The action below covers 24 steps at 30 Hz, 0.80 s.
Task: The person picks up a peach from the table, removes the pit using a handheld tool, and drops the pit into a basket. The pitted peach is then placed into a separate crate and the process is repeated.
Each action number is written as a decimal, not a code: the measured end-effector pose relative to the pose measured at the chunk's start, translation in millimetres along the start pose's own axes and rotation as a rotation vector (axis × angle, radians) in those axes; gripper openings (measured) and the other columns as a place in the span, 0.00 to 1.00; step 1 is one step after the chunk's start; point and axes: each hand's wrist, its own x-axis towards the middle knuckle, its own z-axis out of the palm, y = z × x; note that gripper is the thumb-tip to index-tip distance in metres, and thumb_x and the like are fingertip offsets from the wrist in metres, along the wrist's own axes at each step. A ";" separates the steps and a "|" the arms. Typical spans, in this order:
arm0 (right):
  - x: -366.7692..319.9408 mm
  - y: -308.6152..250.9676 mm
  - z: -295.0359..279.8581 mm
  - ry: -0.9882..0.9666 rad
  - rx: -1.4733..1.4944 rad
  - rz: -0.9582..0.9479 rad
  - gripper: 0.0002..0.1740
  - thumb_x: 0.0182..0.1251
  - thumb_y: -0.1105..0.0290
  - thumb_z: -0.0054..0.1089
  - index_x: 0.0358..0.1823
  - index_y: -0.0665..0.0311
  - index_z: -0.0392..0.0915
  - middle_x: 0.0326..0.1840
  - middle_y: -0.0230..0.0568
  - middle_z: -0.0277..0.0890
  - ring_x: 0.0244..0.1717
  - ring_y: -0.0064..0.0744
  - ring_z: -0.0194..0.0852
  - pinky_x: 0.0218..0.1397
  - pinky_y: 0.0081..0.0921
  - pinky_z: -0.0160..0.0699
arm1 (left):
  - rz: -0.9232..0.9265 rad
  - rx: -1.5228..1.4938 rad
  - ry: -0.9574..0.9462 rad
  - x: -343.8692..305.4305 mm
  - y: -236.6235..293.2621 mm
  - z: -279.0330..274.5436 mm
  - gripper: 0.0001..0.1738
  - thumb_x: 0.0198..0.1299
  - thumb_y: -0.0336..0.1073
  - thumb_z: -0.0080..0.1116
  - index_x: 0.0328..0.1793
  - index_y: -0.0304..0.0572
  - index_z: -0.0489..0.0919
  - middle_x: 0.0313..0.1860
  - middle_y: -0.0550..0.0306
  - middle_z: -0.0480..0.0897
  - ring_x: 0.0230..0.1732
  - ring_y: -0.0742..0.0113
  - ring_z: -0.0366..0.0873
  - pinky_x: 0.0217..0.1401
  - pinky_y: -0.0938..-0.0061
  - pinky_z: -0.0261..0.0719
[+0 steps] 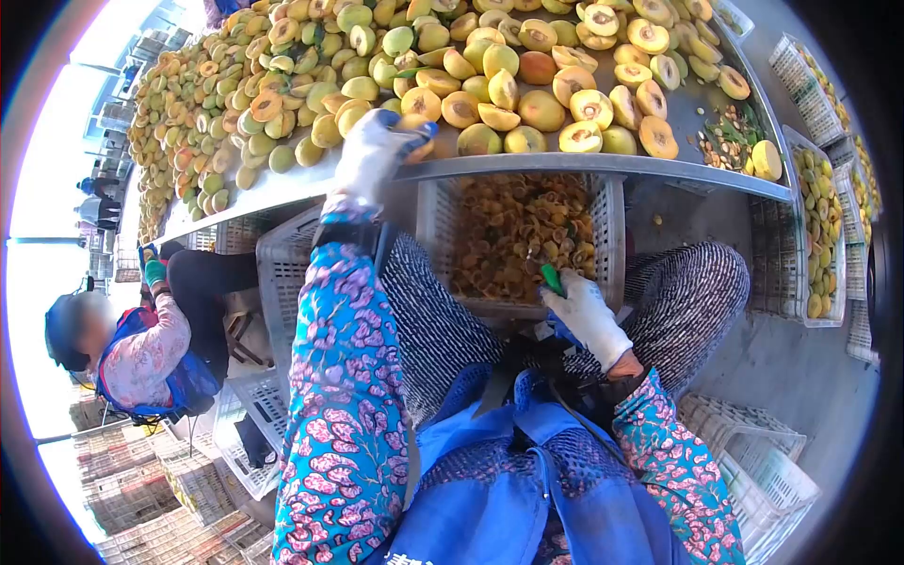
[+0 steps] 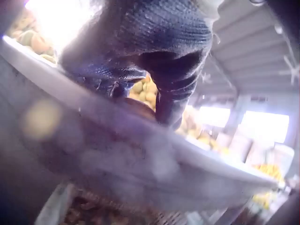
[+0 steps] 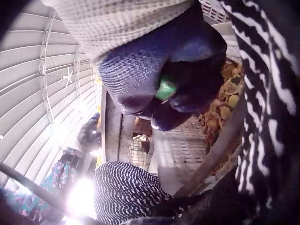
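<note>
My left hand (image 1: 367, 155), in a white glove with blue-coated fingers, is at the near edge of the metal table (image 1: 527, 168). Its fingers and thumb curl round a peach (image 1: 419, 151), mostly covered by the glove. Many whole and halved yellow peaches (image 1: 499, 59) heap up beyond it. Lower down, my right hand (image 1: 589, 315), gloved the same way, grips a green-handled tool (image 1: 551, 279). Only the green end shows inside the curled fingers in the right wrist view. Under the table edge, close to that hand, stands a plastic crate (image 1: 614, 226) holding brown pits and scraps (image 1: 523, 235).
Crates of peaches (image 1: 815, 221) are stacked at the right. Another crate (image 1: 282, 268) stands by my left knee. A seated person (image 1: 155, 348) works farther left, near stacked crates (image 1: 141, 480). Small scraps (image 1: 730, 137) lie on the table's right end.
</note>
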 end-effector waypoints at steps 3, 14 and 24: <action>2.1 -18.5 -12.8 -0.073 0.292 0.301 0.21 0.61 0.58 0.61 0.40 0.72 0.71 0.32 0.61 0.76 0.38 0.59 0.76 0.41 0.43 0.71 | 0.114 -0.846 0.010 -32.7 -13.8 -23.1 0.28 0.65 0.44 0.57 0.63 0.28 0.69 0.53 0.43 0.79 0.54 0.54 0.80 0.61 0.61 0.77; -3.7 -140.3 -20.2 0.006 0.105 -0.205 0.14 0.65 0.63 0.58 0.38 0.68 0.69 0.28 0.60 0.76 0.33 0.63 0.77 0.35 0.47 0.73 | -0.224 -1.994 -0.130 -142.7 -14.4 47.7 0.35 0.66 0.59 0.47 0.64 0.33 0.69 0.59 0.43 0.76 0.61 0.51 0.74 0.65 0.55 0.73; 1.5 -126.3 13.0 -0.012 -0.217 -0.359 0.16 0.64 0.64 0.56 0.44 0.70 0.66 0.29 0.58 0.76 0.36 0.59 0.78 0.38 0.49 0.75 | -0.296 -1.935 -0.191 -152.0 -17.7 67.6 0.34 0.69 0.60 0.43 0.64 0.35 0.70 0.55 0.44 0.78 0.58 0.52 0.76 0.63 0.58 0.74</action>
